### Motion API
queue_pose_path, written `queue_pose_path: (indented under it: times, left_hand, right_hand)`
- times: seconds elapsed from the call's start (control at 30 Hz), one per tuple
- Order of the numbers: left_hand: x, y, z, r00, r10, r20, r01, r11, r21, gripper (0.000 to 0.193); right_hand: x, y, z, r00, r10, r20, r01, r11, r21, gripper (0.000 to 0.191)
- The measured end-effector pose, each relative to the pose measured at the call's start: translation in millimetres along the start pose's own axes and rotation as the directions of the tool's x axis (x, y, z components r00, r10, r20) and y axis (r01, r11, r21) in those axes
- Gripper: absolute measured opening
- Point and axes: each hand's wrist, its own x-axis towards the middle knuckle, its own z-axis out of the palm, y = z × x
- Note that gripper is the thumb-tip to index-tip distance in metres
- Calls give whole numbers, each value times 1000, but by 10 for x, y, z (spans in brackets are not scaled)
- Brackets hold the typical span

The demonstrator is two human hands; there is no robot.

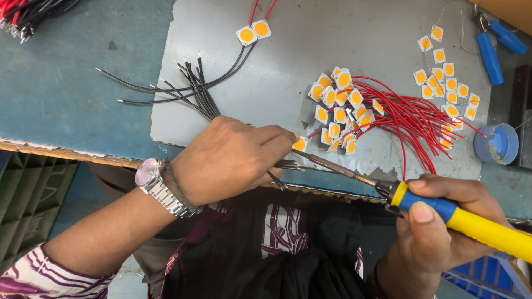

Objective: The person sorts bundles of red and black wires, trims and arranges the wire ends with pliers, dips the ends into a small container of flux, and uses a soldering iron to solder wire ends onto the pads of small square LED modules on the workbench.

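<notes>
The left hand (230, 158) lay knuckles-up at the near edge of a grey sheet (310, 39), its fingers curled narrow and pinching a small square chip (300, 144) with a round orange centre; thin black wires (277, 180) showed under the palm. A silver watch (152, 180) sat on that wrist. The right hand (443, 227), at about four o'clock from the left, was wrapped tight around the yellow-and-blue handle of a soldering iron (465, 218), whose metal tip ran up toward ten o'clock and ended just beside the pinched chip.

At two o'clock from the left hand a heap of like chips on red wires (399, 113) was piled on the sheet. Farther toward two o'clock loose chips (446, 83) lay scattered without wires. At twelve o'clock a fan of black wires (188, 88) spread out, and beyond it a pair of chips (254, 31) was joined to red and black leads. A small round blue tub (496, 144) stood at three o'clock, and blue-handled pliers (490, 52) lay near the far right corner.
</notes>
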Motion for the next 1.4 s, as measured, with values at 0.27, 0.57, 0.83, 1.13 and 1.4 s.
queue_pose_path:
  times: [0.27, 0.57, 0.83, 1.13, 1.4]
  left_hand:
    - [0, -2, -3, 1000, 4, -1, -4, 1000, -2, 39]
    - [-2, -10, -3, 1000, 4, 13, -4, 1000, 13, 40]
    - [29, -1, 30, 996, -44, 72, 43, 999, 17, 44]
    - [32, 9, 17, 999, -38, 31, 38, 999, 14, 46]
    - [30, 21, 15, 999, -41, 29, 40, 999, 36, 42]
  right_hand:
    - [47, -15, -7, 999, 40, 12, -40, 999, -19, 29]
    - [96, -40, -4, 999, 43, 24, -41, 996, -79, 27]
    - [103, -97, 33, 1000, 17, -24, -18, 999, -45, 28]
    - [81, -53, -12, 999, 49, 13, -49, 998, -45, 30]
    - [102, -60, -22, 998, 42, 52, -38, 996, -84, 30]
